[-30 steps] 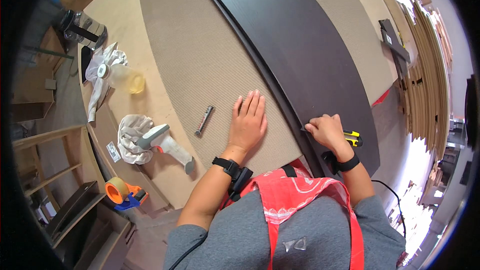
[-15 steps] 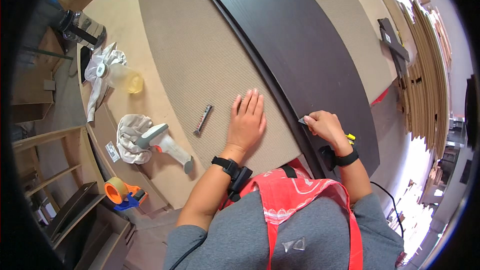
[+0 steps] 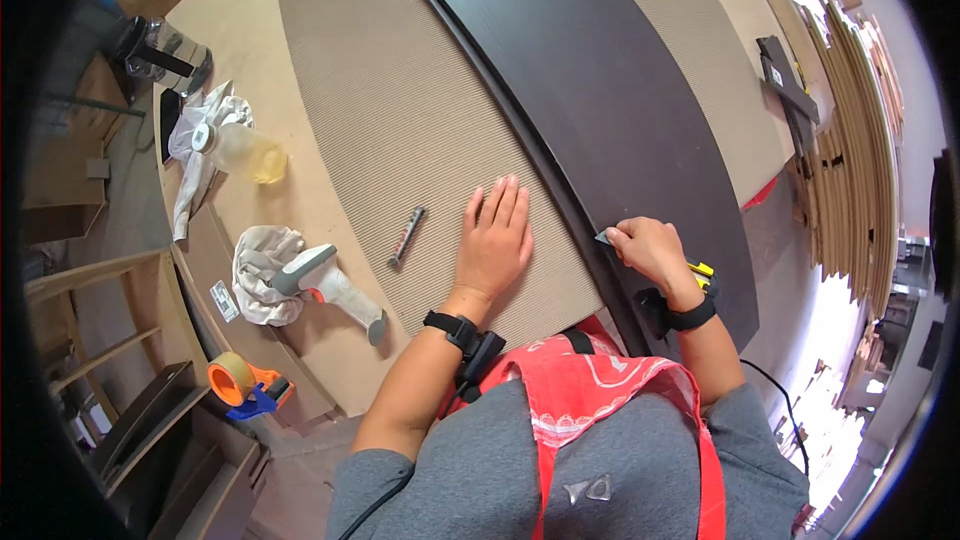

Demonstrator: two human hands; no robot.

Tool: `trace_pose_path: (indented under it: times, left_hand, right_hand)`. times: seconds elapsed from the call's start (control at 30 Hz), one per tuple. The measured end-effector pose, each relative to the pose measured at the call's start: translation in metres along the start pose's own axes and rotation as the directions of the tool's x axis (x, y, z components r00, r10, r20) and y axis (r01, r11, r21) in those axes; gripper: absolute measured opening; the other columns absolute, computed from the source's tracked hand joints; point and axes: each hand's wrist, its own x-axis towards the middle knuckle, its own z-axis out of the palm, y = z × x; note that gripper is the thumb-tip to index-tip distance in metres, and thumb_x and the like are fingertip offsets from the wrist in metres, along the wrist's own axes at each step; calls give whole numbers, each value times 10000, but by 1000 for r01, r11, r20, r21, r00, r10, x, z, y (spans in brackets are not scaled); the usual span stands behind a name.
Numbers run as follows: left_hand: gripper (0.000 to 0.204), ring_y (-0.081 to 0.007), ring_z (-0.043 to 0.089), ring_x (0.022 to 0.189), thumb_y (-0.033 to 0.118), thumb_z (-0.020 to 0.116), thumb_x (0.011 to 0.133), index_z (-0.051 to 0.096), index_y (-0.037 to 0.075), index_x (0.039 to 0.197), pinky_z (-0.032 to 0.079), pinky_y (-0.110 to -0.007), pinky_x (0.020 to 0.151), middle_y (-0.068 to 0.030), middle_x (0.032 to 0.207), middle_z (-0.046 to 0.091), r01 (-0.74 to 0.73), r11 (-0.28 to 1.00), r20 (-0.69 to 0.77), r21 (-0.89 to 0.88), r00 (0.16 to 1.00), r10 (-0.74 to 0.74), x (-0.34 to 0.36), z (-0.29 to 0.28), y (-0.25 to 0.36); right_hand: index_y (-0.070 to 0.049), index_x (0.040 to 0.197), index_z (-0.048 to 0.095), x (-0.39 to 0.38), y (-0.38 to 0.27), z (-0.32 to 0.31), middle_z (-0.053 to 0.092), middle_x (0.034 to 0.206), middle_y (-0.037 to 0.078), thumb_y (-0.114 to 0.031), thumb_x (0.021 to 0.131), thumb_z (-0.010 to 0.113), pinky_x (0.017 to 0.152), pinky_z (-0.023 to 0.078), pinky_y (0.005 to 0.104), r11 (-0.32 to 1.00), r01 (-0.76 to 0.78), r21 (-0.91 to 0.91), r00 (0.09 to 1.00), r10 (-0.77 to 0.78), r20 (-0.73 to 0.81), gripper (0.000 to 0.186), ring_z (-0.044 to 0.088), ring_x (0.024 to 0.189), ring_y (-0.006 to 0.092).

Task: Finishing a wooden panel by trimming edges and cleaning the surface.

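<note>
My left hand (image 3: 494, 235) lies flat, fingers stretched, on the ribbed cardboard sheet (image 3: 360, 90), beside the dark board (image 3: 580, 70). My right hand (image 3: 648, 255) is closed on a yellow and black utility knife (image 3: 700, 272), its blade tip at the board's near left edge strip. A small marker-like tube (image 3: 407, 237) lies left of my left hand.
On the table (image 3: 310, 360) at left are a white-grey scanner-like tool (image 3: 345, 300), cloths (image 3: 265, 275), a bottle of yellow liquid (image 3: 255, 158), a clear jug (image 3: 175, 55) and a tape dispenser (image 3: 265, 390). Dark offcuts (image 3: 785, 90) and stacked panels (image 3: 850, 140) are at right.
My right hand with the knife has moved up along the board's left edge and slightly left. My left hand has shifted very slightly upward.
</note>
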Motion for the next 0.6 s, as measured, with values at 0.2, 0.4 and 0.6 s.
trace_pose_path:
  times: [0.2, 0.4, 0.6]
  left_hand:
    - [454, -222, 400, 1258, 209, 547, 826, 500, 32, 1241, 255, -419, 1076, -106, 1326, 474, 18, 1000, 2, 4, 1000, -18, -1, -1, -1]
    - [448, -223, 398, 1260, 208, 544, 831, 500, 29, 1240, 254, -419, 1075, -109, 1330, 471, 14, 1000, 5, 0, 1000, -14, 0, -3, 1]
    - [446, -226, 396, 1262, 209, 541, 835, 501, 28, 1240, 255, -420, 1073, -111, 1335, 467, 15, 1000, 5, -4, 1000, -15, 0, -2, 1]
  right_hand:
    - [-102, 853, 706, -15, 13, 4, 665, 814, 151, -349, 855, 513, 782, 394, 443, 980, -22, -200, 998, 35, 60, 313, 625, 807, 319]
    - [-68, 773, 668, -36, 39, 2, 656, 740, 126, -357, 846, 538, 757, 400, 425, 998, -47, -37, 984, 53, 173, 325, 627, 758, 297]
    - [-70, 700, 611, -31, 42, 17, 580, 642, 87, -295, 875, 528, 752, 356, 385, 979, 190, -79, 980, -194, -43, 297, 551, 731, 243]
